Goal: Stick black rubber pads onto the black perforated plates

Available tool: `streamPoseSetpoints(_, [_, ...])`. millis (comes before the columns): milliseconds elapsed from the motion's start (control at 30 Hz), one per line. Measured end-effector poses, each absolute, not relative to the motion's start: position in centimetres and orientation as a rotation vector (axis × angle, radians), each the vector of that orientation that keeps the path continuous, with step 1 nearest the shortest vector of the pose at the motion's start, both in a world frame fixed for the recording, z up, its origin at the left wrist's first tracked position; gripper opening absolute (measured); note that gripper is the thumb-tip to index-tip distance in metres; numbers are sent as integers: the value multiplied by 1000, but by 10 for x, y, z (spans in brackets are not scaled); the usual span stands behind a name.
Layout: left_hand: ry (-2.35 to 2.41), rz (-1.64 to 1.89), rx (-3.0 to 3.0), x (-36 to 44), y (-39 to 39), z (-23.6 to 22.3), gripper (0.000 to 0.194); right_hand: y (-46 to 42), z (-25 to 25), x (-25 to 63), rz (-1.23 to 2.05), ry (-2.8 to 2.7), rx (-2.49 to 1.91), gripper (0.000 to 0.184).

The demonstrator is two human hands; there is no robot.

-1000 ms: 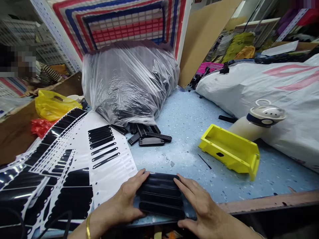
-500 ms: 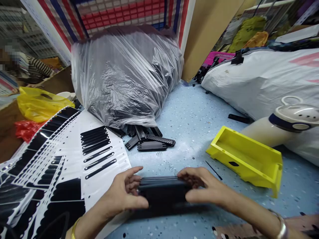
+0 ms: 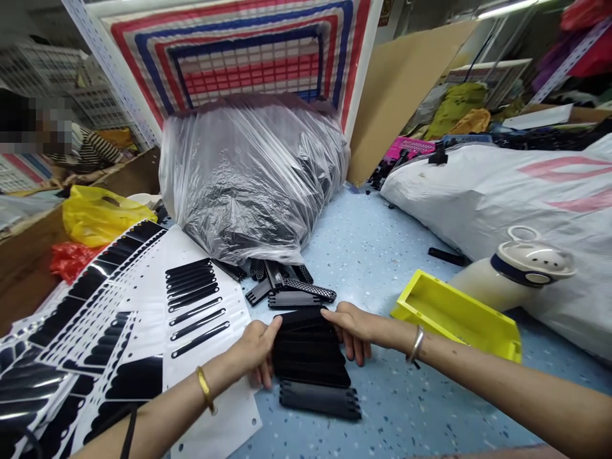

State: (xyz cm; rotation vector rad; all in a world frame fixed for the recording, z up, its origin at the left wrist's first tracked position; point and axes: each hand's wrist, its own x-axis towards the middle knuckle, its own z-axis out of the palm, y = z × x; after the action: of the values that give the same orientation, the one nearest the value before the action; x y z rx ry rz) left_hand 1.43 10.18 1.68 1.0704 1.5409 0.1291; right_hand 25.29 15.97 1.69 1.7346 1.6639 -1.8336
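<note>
A spread-out row of flat black plastic strips [image 3: 308,350] lies on the speckled blue tabletop [image 3: 401,408]. My left hand [image 3: 262,347] pinches the left end of the farthest strips, thumb on top and the other fingers curled down beside them. At their right end, my right hand [image 3: 351,328] grips in the same way, with its lower fingers hanging by the side. Nearest to me, a dark grey stack of notched-end pieces [image 3: 319,400] lies at the foot of the row. Just beyond my hands is a loose pile of black patterned pieces [image 3: 296,294].
White sheets with black strip-shaped stickers [image 3: 198,312] cover the left side. A filled clear plastic bag [image 3: 253,185] stands behind the pile. To the right are a yellow bin [image 3: 454,319], a bottle [image 3: 511,271] and a white sack [image 3: 502,178]. Another person [image 3: 88,146] sits far left.
The black stack between my hands has gone from upright and bunched to spread flat on the table. Both hands have shifted to its far end. The view has tilted up.
</note>
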Motion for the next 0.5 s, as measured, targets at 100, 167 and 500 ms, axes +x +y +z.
streamPoseSetpoints(100, [1643, -3, 1527, 9, 117, 20, 68, 156, 18, 254, -1745, 1765, 1781, 60])
streamPoseSetpoints(167, [1700, 41, 1883, 6, 125, 20, 59, 154, 17, 258, -1665, 1840, 1831, 52])
streamPoseSetpoints(500, [1582, 292, 2084, 2, 126, 15, 20, 157, 6, 263, -1209, 2441, 2016, 35])
